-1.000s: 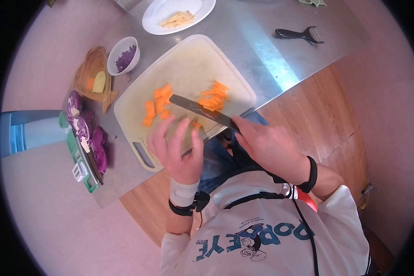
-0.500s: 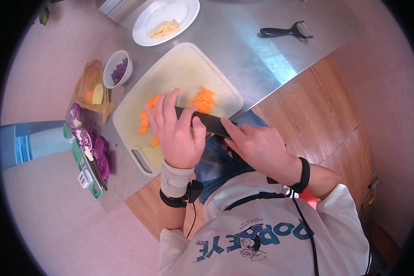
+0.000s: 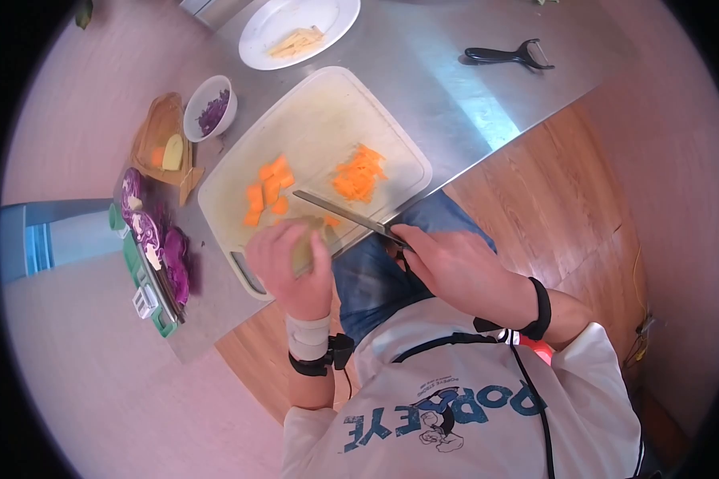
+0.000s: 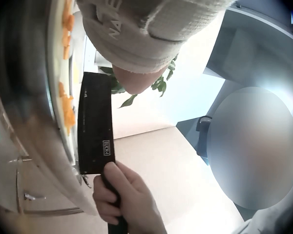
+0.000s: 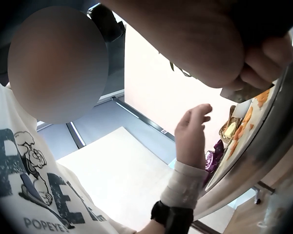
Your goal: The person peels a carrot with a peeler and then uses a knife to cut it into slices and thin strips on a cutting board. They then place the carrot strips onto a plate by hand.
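My right hand [image 3: 447, 259] grips the handle of a black cleaver [image 3: 339, 212], whose blade reaches over the near edge of a pale cutting board [image 3: 327, 104]. The broad face of the cleaver [image 4: 95, 122] shows in the left wrist view, above the right hand [image 4: 129, 197]. My left hand [image 3: 287, 267] is by the board's near left edge, blurred in the head view. Seen from the right wrist, that left hand [image 5: 191, 136] is raised, fingers loosely bent, holding nothing. Carrot strips [image 3: 359, 172] lie heaped beyond the blade; flat carrot pieces [image 3: 270, 182] lie left of its tip.
Behind the board are a white plate [image 3: 252, 44] of pale strips and a white bowl [image 3: 230, 112] with shredded purple cabbage. A wicker basket [image 3: 156, 128], cut purple cabbage [image 3: 176, 259] and a green-framed slicer [image 3: 140, 275] sit left. A black peeler [image 3: 499, 56] lies right.
My left hand went over the blade, then drew back toward me and off it. The cleaver has turned from flat to edge-up-and-down, and the carrot strips lie in a rounder heap.
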`<control>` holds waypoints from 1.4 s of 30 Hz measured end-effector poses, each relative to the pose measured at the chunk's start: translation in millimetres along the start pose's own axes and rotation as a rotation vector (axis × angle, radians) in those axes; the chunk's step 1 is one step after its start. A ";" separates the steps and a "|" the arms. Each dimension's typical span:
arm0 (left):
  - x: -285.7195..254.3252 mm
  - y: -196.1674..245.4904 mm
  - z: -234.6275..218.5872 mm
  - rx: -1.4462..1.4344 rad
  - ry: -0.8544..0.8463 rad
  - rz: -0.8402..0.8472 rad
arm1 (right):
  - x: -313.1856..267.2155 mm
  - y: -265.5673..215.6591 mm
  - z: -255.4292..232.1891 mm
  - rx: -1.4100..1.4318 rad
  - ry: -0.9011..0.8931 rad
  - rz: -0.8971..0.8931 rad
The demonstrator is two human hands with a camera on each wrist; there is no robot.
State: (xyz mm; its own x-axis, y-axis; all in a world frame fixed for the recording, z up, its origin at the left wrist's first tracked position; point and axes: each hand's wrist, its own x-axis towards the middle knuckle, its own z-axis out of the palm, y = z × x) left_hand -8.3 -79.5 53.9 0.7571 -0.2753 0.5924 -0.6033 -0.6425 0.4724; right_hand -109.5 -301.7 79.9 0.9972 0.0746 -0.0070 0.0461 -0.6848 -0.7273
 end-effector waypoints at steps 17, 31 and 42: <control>-22.9 -14.5 22.5 0.037 -0.054 0.034 | -4.6 -20.2 14.9 -0.157 -0.050 0.019; -22.1 -13.6 23.1 0.031 -0.055 0.028 | -8.1 -22.7 21.8 -0.235 -0.094 0.051; -19.3 -8.2 22.9 0.056 -0.052 0.001 | -4.8 -24.4 16.3 -0.237 -0.086 0.064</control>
State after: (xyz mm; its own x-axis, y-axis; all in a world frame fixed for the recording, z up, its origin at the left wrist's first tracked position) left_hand -12.2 -85.3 23.7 0.7693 -0.3123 0.5573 -0.5905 -0.6805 0.4338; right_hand -116.3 -273.5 86.4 0.9903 0.0795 -0.1137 0.0052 -0.8402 -0.5423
